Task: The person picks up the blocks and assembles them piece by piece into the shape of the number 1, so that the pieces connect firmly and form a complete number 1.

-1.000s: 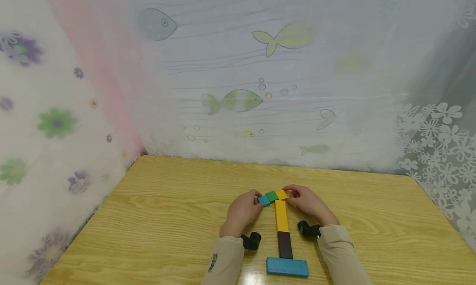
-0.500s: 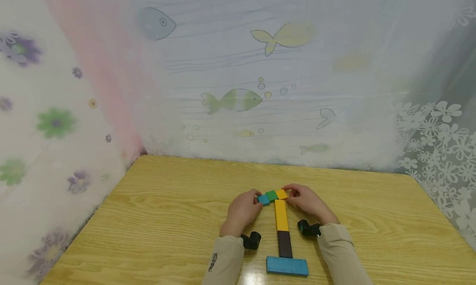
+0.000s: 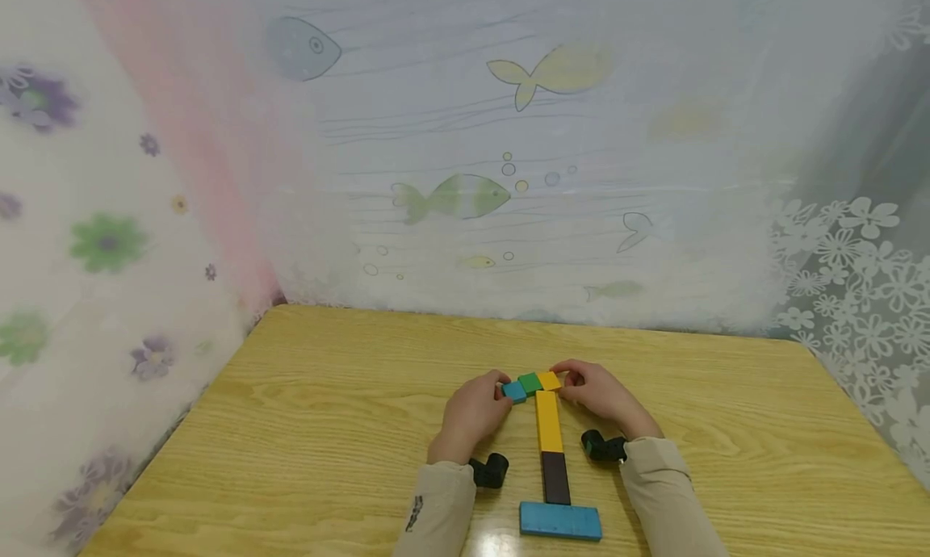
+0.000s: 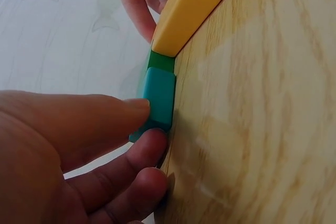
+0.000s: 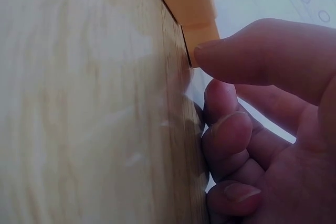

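Three small cube-like blocks form a slanted row in the head view: blue (image 3: 514,392), green (image 3: 529,384) and yellow (image 3: 549,380). My left hand (image 3: 471,417) pinches the blue block (image 4: 161,95) at the row's left end, thumb on its near side and fingertips around its outer end. At the other end, my right hand (image 3: 601,395) holds the small yellow block (image 5: 202,36) between thumb and fingers. A long yellow block (image 3: 549,421) runs toward me from below that end. In line with it lie a dark brown block (image 3: 555,478) and a crosswise long blue block (image 3: 559,521).
All the blocks lie on a wood-grain table (image 3: 349,428). Each wrist carries a black camera, the left camera (image 3: 491,471) and the right camera (image 3: 601,446) flanking the column of blocks. Behind the table hangs a fish-patterned curtain (image 3: 436,282), with flowered cloth (image 3: 109,315) at the left.
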A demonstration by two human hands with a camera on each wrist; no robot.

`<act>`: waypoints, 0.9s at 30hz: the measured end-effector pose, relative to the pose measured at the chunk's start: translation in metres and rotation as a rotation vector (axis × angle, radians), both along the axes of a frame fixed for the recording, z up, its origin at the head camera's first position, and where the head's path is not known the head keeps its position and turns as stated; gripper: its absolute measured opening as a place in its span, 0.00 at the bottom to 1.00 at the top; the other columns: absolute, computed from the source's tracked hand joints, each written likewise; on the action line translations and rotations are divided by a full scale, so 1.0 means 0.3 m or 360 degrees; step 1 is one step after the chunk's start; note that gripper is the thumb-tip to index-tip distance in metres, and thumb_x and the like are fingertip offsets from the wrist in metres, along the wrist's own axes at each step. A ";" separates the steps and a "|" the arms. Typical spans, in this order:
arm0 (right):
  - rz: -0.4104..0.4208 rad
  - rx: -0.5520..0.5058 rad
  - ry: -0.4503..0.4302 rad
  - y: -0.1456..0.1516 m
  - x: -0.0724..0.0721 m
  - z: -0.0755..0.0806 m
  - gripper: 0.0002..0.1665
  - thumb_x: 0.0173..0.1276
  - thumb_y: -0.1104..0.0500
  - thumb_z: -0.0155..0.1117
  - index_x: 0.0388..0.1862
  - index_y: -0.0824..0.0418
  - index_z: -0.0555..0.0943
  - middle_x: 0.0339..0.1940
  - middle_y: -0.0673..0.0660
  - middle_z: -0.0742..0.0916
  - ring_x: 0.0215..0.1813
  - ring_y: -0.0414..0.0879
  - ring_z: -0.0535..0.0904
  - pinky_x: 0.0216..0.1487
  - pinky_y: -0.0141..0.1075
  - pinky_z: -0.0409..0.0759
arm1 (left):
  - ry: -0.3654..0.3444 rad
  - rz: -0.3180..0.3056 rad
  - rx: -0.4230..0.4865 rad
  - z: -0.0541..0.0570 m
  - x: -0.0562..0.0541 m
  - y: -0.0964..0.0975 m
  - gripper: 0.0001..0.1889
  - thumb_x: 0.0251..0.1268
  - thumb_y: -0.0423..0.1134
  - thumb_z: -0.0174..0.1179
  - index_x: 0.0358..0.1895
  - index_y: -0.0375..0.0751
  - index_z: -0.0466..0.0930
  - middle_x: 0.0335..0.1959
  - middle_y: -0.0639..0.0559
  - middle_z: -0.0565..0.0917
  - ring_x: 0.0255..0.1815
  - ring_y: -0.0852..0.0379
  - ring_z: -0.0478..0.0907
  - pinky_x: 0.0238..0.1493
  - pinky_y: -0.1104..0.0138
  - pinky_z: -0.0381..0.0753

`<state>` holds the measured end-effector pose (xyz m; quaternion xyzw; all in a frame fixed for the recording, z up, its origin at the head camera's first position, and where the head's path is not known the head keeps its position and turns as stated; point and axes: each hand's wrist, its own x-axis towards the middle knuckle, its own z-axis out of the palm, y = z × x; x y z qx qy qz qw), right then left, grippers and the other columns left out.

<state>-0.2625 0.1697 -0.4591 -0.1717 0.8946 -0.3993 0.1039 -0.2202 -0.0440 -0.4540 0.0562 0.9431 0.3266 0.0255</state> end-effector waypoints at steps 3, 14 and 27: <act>0.0008 0.0004 0.0012 0.005 -0.005 -0.003 0.20 0.62 0.64 0.55 0.55 0.62 0.72 0.25 0.53 0.75 0.22 0.45 0.67 0.27 0.36 0.65 | -0.0018 -0.0001 0.0013 0.002 -0.003 0.001 0.17 0.58 0.43 0.57 0.52 0.48 0.74 0.23 0.60 0.72 0.21 0.60 0.67 0.23 0.68 0.65; -0.0013 -0.0023 -0.0015 -0.007 -0.010 -0.020 0.23 0.61 0.66 0.53 0.57 0.61 0.71 0.26 0.53 0.75 0.22 0.45 0.65 0.26 0.36 0.64 | -0.0059 -0.0021 0.0062 -0.001 -0.002 -0.016 0.21 0.59 0.47 0.57 0.55 0.47 0.71 0.26 0.60 0.73 0.23 0.61 0.68 0.25 0.67 0.67; 0.0046 -0.0104 -0.0049 0.001 -0.022 -0.017 0.22 0.64 0.64 0.51 0.58 0.61 0.70 0.28 0.56 0.76 0.22 0.46 0.67 0.28 0.38 0.66 | -0.0121 -0.0028 0.0146 -0.014 -0.018 -0.047 0.22 0.60 0.50 0.54 0.57 0.48 0.70 0.38 0.54 0.78 0.34 0.58 0.74 0.36 0.60 0.72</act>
